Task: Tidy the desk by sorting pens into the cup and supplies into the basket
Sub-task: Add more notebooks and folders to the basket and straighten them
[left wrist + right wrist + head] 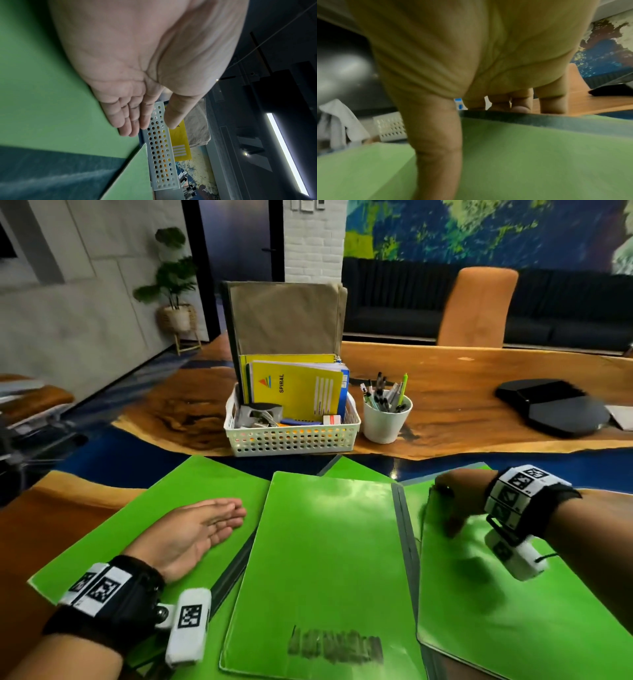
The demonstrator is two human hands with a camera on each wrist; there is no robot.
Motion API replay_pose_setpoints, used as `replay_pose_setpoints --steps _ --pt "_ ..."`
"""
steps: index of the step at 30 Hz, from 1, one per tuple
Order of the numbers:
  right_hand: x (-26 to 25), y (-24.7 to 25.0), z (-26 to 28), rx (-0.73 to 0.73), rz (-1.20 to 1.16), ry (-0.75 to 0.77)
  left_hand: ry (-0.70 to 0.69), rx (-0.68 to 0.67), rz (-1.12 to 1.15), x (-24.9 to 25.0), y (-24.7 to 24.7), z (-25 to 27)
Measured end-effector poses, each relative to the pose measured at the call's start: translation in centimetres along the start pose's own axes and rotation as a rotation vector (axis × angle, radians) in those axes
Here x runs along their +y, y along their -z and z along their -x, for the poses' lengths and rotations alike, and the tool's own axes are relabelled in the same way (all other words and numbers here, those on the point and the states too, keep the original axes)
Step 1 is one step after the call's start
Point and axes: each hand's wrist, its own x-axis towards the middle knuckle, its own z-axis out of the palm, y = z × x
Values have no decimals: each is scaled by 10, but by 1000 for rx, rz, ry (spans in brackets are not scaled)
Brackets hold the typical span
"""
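- Folders are what remains: several green folders lie fanned across the near edge of the table (479, 371), the middle folder (325, 559) overlapping the left folder (113, 525) and the right folder (513, 594).
- The white perforated basket (291, 441) stands just beyond them, already holding yellow spiral notebooks (294, 395), brown envelopes (284, 316) and small supplies.
- The white cup (385, 421) sits just right of the basket, full of pens (383, 395); no loose pens show on the table.
- The left hand (191, 535) lies flat on the left folder, fingers straight and together, gripping nothing.
- The right hand (455, 501) pinches the far edge of the right folder, thumb (436, 135) on top and fingers (522, 102) curled over the edge.
- The step in hand looks like gathering the folders, so the task seems near its end.
- Next, the right grip would need to lift or slide its folder toward the others, then stand the stack in the crowded basket without tipping it.
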Motion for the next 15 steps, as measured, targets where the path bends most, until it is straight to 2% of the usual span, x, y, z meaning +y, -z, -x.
replay_pose_setpoints --steps 4,10,15 --pt "-29 34 6 238 -73 177 -4 13 -30 0 -3 1" --pt "-102 100 25 562 -218 432 -39 -6 -48 1 -12 10" --pt "-139 158 48 841 -485 578 -53 52 104 -1 -23 15"
